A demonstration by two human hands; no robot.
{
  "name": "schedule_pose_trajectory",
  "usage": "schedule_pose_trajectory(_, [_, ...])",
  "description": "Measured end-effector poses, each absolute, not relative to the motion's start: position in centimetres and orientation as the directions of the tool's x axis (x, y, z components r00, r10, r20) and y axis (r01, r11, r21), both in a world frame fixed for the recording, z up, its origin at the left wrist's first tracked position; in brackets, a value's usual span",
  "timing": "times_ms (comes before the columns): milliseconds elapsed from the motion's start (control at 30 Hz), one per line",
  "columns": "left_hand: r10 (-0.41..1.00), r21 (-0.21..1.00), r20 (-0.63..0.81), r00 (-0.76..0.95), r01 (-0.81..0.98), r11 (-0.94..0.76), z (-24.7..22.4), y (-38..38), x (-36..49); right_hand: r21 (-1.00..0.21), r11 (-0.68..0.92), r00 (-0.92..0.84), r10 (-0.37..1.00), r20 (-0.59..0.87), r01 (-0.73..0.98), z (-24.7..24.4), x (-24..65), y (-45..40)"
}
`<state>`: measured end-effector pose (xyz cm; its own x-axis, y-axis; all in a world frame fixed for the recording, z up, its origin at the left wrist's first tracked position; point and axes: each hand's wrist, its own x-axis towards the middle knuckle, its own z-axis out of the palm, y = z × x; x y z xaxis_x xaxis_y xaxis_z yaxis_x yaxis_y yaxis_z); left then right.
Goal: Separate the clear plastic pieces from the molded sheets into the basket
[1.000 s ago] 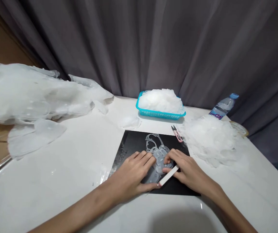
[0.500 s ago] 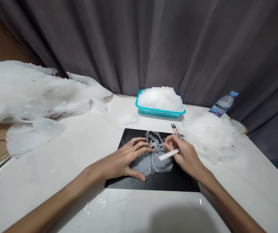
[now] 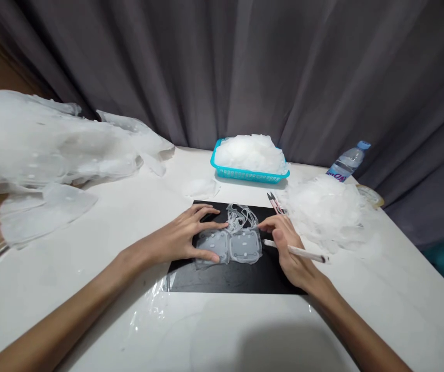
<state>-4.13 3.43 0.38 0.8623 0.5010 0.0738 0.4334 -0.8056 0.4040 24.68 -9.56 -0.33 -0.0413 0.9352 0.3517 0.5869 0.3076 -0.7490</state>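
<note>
A translucent sheet with two rounded-square panels lies flat on a black mat. Spread over its left panel is my left hand, fingers apart, thumb near the lower edge. Thin translucent strips are bunched just above the panels. My right hand is at the sheet's right side, holding a white pen-like tool that points left, its dark end toward the right. The index fingertip of that hand is by the strips' right edge.
Behind the mat stands a turquoise basket heaped with white translucent pieces. Small snips, a loose pile and a water bottle are at the right. Large bagged material lies at the left.
My left hand has moved left, showing more of the panels. The tool in my right hand has swung from over the right panel to the right. The strips look more bunched.
</note>
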Motion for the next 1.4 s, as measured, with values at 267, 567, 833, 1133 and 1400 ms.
schedule_pose_trajectory(267, [0.483,0.358,0.153,0.862,0.407,-0.84,0.8,2.9,-3.4,-0.926,0.169,-0.09,0.985,0.147,0.337,-0.3,21.0,-10.3])
schedule_pose_trajectory(567, [0.392,0.513,0.156,0.907,0.265,-0.817,2.0,-0.1,-1.7,-0.925,0.075,-0.187,0.982,0.005,0.371,0.0,21.4,-10.3])
schedule_pose_trajectory(833, [0.374,0.652,0.003,0.927,0.282,-0.703,1.6,0.7,-2.3,-0.929,0.045,-0.203,0.979,-0.033,0.368,-0.2,21.5,-10.6])
schedule_pose_trajectory(1133, [0.388,0.648,0.051,0.92,0.264,-0.714,1.5,0.4,-2.0,-0.881,0.176,-0.157,0.981,0.118,0.438,-0.5,20.4,-10.7])
schedule_pose_trajectory(1400, [0.352,0.694,0.026,0.936,0.236,-0.68,1.4,1.1,-2.0,-0.86,0.228,-0.135,0.973,0.187,0.456,-0.9,19.6,-11.1])
